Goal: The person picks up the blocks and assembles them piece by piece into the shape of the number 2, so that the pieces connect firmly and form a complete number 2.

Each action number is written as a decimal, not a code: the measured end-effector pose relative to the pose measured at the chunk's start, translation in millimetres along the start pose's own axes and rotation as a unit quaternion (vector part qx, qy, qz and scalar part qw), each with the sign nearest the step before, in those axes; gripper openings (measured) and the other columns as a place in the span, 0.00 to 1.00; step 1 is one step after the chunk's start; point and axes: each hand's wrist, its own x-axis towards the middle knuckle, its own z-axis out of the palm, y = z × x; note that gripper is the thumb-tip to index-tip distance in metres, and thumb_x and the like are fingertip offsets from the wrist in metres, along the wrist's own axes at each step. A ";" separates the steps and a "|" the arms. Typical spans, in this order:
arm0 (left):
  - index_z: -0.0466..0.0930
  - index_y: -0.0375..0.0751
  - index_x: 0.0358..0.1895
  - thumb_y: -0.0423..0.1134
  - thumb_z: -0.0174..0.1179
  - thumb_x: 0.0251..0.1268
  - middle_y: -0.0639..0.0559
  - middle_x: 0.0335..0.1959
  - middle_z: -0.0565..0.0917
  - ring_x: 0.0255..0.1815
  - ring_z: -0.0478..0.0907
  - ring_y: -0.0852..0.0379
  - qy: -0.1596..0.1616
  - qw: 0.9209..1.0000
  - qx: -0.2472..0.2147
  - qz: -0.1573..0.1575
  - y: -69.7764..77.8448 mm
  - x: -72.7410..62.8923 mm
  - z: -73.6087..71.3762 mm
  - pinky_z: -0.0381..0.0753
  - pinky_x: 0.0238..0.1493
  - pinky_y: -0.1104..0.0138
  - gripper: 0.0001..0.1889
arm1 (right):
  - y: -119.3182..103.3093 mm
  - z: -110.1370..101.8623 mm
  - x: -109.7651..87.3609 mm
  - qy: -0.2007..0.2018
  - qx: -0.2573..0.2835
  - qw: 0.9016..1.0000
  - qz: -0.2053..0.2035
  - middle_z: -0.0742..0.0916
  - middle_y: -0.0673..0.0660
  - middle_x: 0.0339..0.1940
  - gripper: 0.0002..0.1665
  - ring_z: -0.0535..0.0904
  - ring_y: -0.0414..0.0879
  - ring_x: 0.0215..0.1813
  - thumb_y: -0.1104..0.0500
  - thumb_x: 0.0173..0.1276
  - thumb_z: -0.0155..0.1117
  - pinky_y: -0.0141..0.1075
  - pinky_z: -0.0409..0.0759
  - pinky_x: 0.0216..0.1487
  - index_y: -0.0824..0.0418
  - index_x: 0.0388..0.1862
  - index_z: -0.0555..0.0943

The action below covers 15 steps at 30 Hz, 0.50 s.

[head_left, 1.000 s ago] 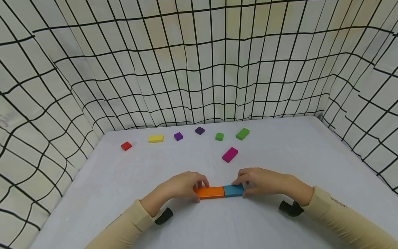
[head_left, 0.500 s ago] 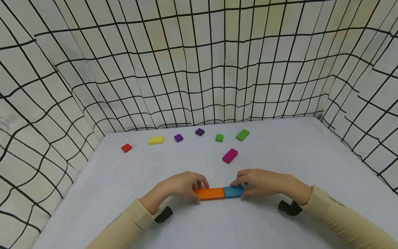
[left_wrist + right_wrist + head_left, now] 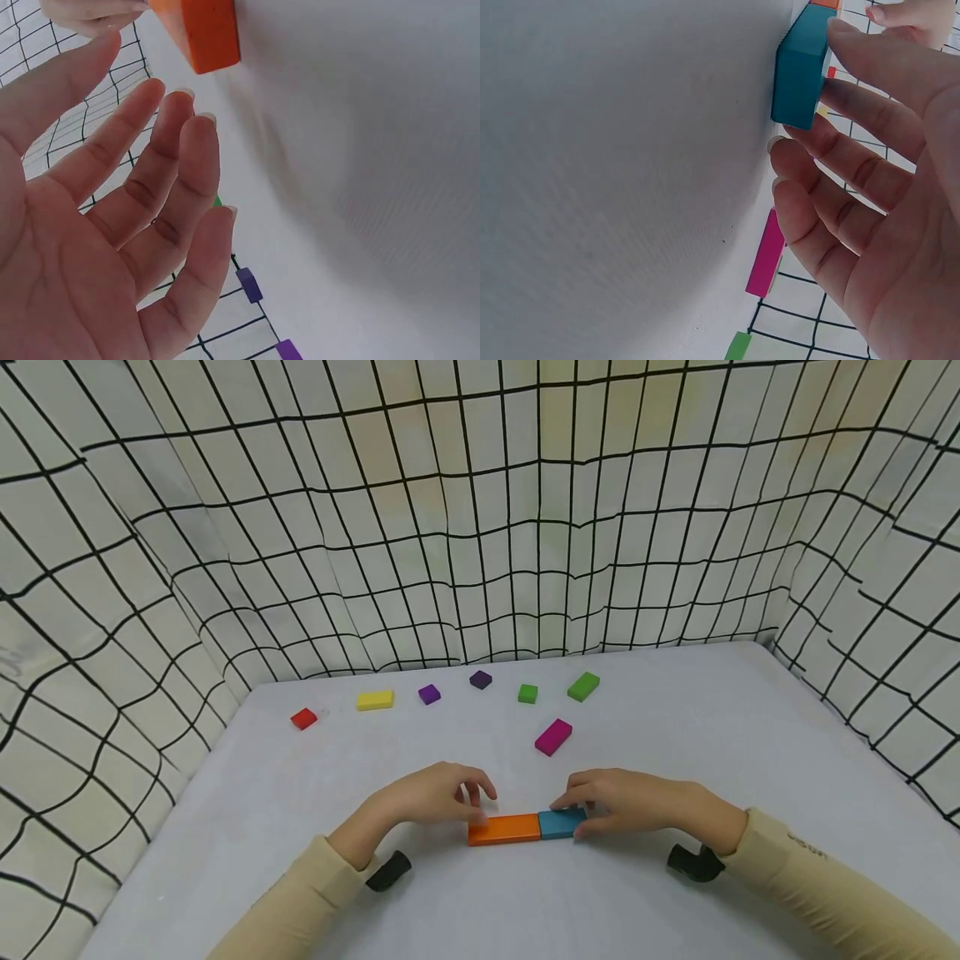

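Observation:
On the white table lie a long orange block point(image 3: 504, 830) and a shorter blue block point(image 3: 561, 823), end to end and touching. My left hand point(image 3: 435, 793) is just above the orange block's left end, its fingers relaxed and holding nothing. In the left wrist view, a gap shows between that hand's fingers and the orange block point(image 3: 206, 34). My right hand point(image 3: 630, 800) pinches the blue block near its right end, thumb on the near side and forefinger on the far side. The right wrist view has the thumb at the blue block point(image 3: 802, 71), with the other fingers behind it.
Beyond the hands lies a magenta block point(image 3: 553, 737). Further back are a red block point(image 3: 303, 718), a yellow block point(image 3: 375, 700), two purple blocks point(image 3: 429, 694) and two green blocks point(image 3: 583, 686). Black netting point(image 3: 525, 543) over white sheeting encloses the back and sides.
My left hand has let go of the orange block and moved up and slightly left. My right hand stays at the blue block, its fingertips shifted slightly left. The blocks keep their arrangement.

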 end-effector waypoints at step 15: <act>0.84 0.46 0.53 0.39 0.66 0.71 0.58 0.38 0.82 0.41 0.78 0.55 0.031 0.999 -0.010 0.036 -9.6 8.5 -10.6 0.80 0.41 0.63 0.11 | 2.6 4.1 4.0 -0.003 -0.002 1.000 0.000 0.81 0.43 0.47 0.24 0.75 0.35 0.46 0.51 0.71 0.71 0.30 0.79 0.52 0.55 0.64 0.83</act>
